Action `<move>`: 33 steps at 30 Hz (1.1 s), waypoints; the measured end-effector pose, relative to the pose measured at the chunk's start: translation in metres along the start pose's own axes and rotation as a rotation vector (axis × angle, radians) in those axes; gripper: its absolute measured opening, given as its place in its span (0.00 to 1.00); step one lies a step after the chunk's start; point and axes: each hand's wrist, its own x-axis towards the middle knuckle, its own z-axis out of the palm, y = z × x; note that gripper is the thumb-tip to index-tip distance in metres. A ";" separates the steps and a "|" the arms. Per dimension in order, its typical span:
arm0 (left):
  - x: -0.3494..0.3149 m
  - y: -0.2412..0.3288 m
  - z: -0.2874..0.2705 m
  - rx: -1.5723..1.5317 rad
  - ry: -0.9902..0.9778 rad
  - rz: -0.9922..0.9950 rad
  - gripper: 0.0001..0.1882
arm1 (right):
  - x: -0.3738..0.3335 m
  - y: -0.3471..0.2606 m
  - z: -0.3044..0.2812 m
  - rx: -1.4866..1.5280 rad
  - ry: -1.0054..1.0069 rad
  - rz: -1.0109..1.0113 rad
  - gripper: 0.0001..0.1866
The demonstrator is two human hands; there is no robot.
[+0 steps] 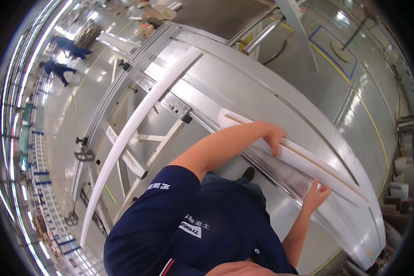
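A long, narrow white board (pixel 303 162) with a brown edge lies aslant on the silver metal table (pixel 257 99). Over its upper edge, near the middle, my left hand (pixel 275 137) is bent with its fingers wrapped round the board. Farther right, my right hand (pixel 316 195) has its curled fingers at the board's lower edge, the thumb raised beside them. Part of the right hand's grip is hidden by the board. Between the left hand and the board's left end, a brown strip (pixel 237 119) shows along the edge.
Another long white strip (pixel 124 133) crosses the sliding rail frame (pixel 112 99) on the left and juts toward me. A curved metal blade-like guard (pixel 301 32) hangs above the far side. Stacked boards (pixel 402 184) stand at the right. Two people (pixel 62 57) are far off at left.
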 end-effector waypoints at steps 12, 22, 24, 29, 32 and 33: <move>0.012 0.059 0.022 0.547 0.489 -0.070 0.49 | 0.076 -0.005 -0.002 -0.544 0.054 -1.022 0.55; -0.024 0.042 0.095 0.593 0.882 -0.049 0.55 | 0.100 -0.018 -0.022 -0.649 -0.312 -1.070 0.57; -0.029 0.037 0.081 0.648 0.838 -0.127 0.56 | 0.107 -0.028 -0.011 -0.681 -0.282 -1.064 0.56; -0.015 0.018 0.087 0.662 0.797 -0.142 0.56 | 0.092 -0.039 -0.012 -0.757 -0.332 -0.978 0.55; -0.049 0.022 0.089 0.519 0.708 -0.103 0.56 | 0.071 -0.048 -0.010 -0.710 -0.313 -0.883 0.56; -0.053 0.020 0.089 0.488 0.717 -0.094 0.55 | 0.075 -0.038 -0.004 -0.671 -0.292 -0.929 0.52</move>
